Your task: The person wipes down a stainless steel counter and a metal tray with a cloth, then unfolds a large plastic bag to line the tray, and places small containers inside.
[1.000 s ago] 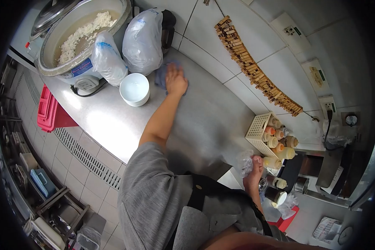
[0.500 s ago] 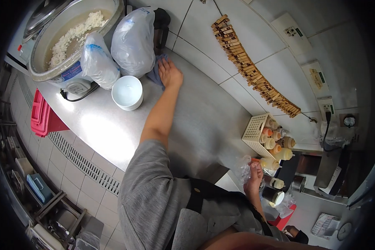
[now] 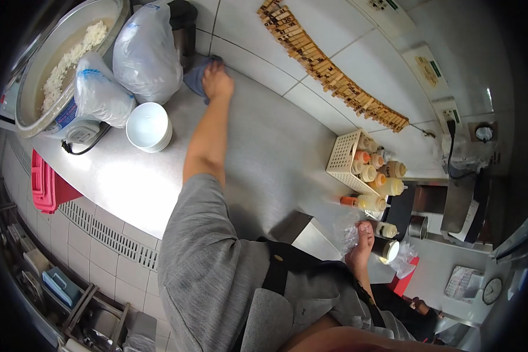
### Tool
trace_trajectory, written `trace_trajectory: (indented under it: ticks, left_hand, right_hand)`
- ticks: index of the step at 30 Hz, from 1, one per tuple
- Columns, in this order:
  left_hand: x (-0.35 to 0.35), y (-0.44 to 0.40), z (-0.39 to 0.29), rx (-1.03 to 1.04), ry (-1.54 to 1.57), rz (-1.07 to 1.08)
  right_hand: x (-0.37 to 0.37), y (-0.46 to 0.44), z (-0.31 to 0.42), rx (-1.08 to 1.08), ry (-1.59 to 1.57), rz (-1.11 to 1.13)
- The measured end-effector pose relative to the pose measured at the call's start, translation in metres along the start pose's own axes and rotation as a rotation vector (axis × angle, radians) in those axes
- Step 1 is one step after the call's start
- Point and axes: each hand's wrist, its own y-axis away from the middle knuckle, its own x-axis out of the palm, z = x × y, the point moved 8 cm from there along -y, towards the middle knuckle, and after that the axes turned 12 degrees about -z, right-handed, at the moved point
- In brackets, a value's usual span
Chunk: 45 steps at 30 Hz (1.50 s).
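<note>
Head camera view: a person in a grey sleeve (image 3: 196,205) rests the left hand (image 3: 219,82), fingers laid open, over a blue cloth (image 3: 195,78) on a steel counter (image 3: 264,146), beside the tiled wall (image 3: 249,56) and near stacked white bowls (image 3: 149,129). The right hand (image 3: 359,243), fingers curled closed, grips clear plastic (image 3: 346,232) near a basket (image 3: 341,158) of squeeze bottles (image 3: 368,173).

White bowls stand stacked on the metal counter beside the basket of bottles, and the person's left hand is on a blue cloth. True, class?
Not beside the basket: the head view shows white bowls stacked on the metal counter beside plastic bags, left hand on the blue cloth.
</note>
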Motion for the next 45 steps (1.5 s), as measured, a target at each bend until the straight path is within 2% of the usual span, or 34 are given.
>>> trace_trajectory:
  ticks: [1,5,8,12,14,18,20,24,25,30,33,35,40,45]
  left_hand:
    - [0.002,0.023,-0.015,0.025,-0.055,0.050]
    - [0.017,0.114,-0.090,0.120,0.083,0.093]
    - [0.024,0.161,-0.134,0.097,0.168,0.108]
    - [0.035,0.206,-0.174,0.134,0.201,0.140]
    - [0.040,0.235,-0.199,0.190,0.234,0.270]
    - [0.043,0.274,-0.239,0.240,0.304,0.299]
    - [0.050,0.293,-0.260,0.366,0.358,0.489]
    - [0.072,0.324,-0.295,0.465,0.449,0.541]
    - [0.070,0.319,-0.296,0.469,0.457,0.555]
    - [0.081,0.299,-0.294,0.757,0.499,0.664]
    - [0.067,0.303,-0.274,0.773,0.596,0.761]
    - [0.040,0.317,-0.253,0.820,0.585,0.770]
    - [-0.049,0.369,-0.195,0.988,0.642,1.014]
    - [-0.135,0.394,-0.083,0.938,0.649,0.973]
  right_hand:
    - [-0.003,0.004,0.003,0.006,0.001,-0.009]
    - [-0.020,0.013,0.007,0.026,-0.049,-0.035]
    - [-0.040,0.014,0.006,0.004,-0.018,-0.067]
    - [-0.056,0.017,0.005,-0.002,0.021,-0.096]
    - [-0.062,0.019,0.005,-0.006,0.019,-0.102]
    - [-0.072,0.023,0.010,0.009,0.042,-0.118]
    - [-0.081,0.026,0.009,-0.021,0.063,-0.154]
    - [-0.084,0.035,0.024,-0.094,0.115,-0.209]
    - [-0.084,0.040,0.028,-0.082,0.099,-0.197]
    - [-0.121,0.062,0.011,-0.044,0.042,-0.241]
    - [-0.129,0.075,0.009,-0.058,0.007,-0.279]
    - [-0.126,0.083,0.008,-0.031,-0.038,-0.279]
    - [-0.118,0.076,-0.007,0.006,0.012,-0.210]
    - [-0.088,0.066,-0.007,0.018,-0.093,-0.117]
